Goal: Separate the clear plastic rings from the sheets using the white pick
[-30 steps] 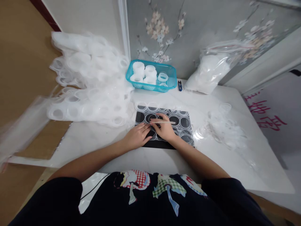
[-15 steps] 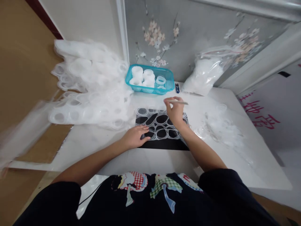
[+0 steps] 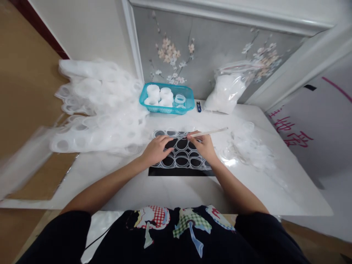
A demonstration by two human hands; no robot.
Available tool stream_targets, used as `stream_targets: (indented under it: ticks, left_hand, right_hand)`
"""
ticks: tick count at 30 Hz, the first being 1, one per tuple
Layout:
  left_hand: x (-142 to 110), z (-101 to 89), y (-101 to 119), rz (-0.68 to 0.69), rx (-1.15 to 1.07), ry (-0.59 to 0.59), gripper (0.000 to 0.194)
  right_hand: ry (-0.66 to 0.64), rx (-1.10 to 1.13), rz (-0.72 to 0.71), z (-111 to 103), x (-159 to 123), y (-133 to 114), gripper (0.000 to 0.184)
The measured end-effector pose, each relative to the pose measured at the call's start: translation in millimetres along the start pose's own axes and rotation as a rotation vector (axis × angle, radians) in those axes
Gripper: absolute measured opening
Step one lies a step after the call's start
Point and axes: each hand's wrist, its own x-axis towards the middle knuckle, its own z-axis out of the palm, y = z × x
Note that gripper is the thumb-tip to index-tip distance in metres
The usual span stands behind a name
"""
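My left hand (image 3: 158, 148) lies over the left side of a translucent sheet of joined rings (image 3: 182, 153), its fingers stretched out and thumb apart. Under that sheet is a black mat (image 3: 170, 172), showing through the round openings. My right hand (image 3: 202, 145) pinches a slim, pale, pen-shaped tool (image 3: 213, 131) above the sheet's upper right part. The shaft sticks out to the right past the fingers; its working tip is too small to make out. Both hands are close together, with several ring openings between them.
A blue plastic basket (image 3: 189, 108) holds white ring rolls. Beside it are small blue thread snips (image 3: 198, 106), a thin pointed tool (image 3: 218, 112) and a clear bag (image 3: 227, 90) of white material. Stacked ring sheets (image 3: 101, 106) rise at left; loose translucent scraps (image 3: 253, 146) lie at right.
My right hand has lowered to the sheet with the tool, which now angles up to the right. My left hand has slid farther up the sheet. The whole view has shifted slightly.
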Motion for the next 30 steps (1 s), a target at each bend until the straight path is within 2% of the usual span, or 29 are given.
stream_targets:
  ticks: [3,8,12,16,19,25,30]
  left_hand:
    - [24.3,8.1,-1.2,-0.020,0.049,-0.043,0.040]
    - [45.4,23.8,-5.3,-0.078,0.007,-0.100,0.016]
    - [46.2,25.2,-11.2,-0.141,-0.008,-0.086,0.013]
    - [45.5,21.1,-17.9,-0.206,-0.036,-0.077,0.013]
    - [46.3,18.1,-22.7,-0.234,-0.066,-0.074,0.014]
    - [48.0,13.1,-29.9,-0.271,-0.122,-0.088,0.013]
    - [48.7,9.8,-31.1,-0.299,-0.159,-0.101,0.014]
  right_hand:
    - [0.000,0.065,-0.007,10.8,-3.0,-6.0,0.022]
    - [0.022,0.219,0.041,23.7,-10.8,3.4,0.021]
    - [0.116,0.423,0.202,32.4,-14.3,18.5,0.025]
    - [0.187,0.696,0.442,38.7,-14.0,29.6,0.033]
    - [0.182,0.707,0.510,39.2,-13.6,33.2,0.037]
    - [0.124,0.582,0.503,36.2,-13.0,35.0,0.041]
    - [0.113,0.561,0.499,35.6,-12.9,34.8,0.039]
